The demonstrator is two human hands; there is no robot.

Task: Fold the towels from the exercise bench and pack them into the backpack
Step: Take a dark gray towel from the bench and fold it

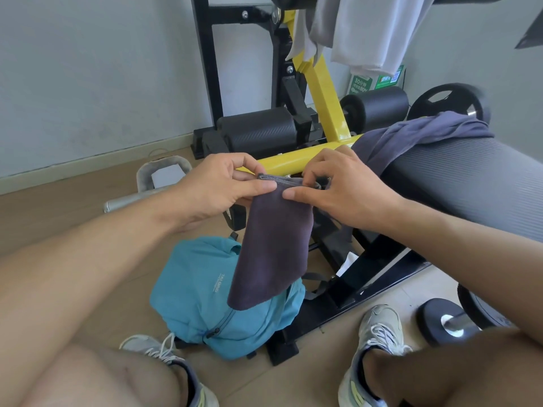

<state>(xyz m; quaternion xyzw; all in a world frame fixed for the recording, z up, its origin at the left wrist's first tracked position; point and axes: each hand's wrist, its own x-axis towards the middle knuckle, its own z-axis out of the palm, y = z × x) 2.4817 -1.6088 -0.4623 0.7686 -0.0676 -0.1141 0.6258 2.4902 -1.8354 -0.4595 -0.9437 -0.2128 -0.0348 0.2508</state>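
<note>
Here, both hands pinch the top edge of a folded dark towel above a blue backpack.

The left hand [223, 183] and right hand [338, 186] each close thumb and fingers on the upper hem of the dark towel [273, 245], which hangs down in a narrow folded strip, its lower end in front of the backpack [194, 289] on the floor. Another purple-grey towel [423, 133] lies draped over the padded bench [470, 177] to the right, and pale grey towels [367, 27] hang from the frame above. Two sneakers stand on either side of the backpack.
</note>
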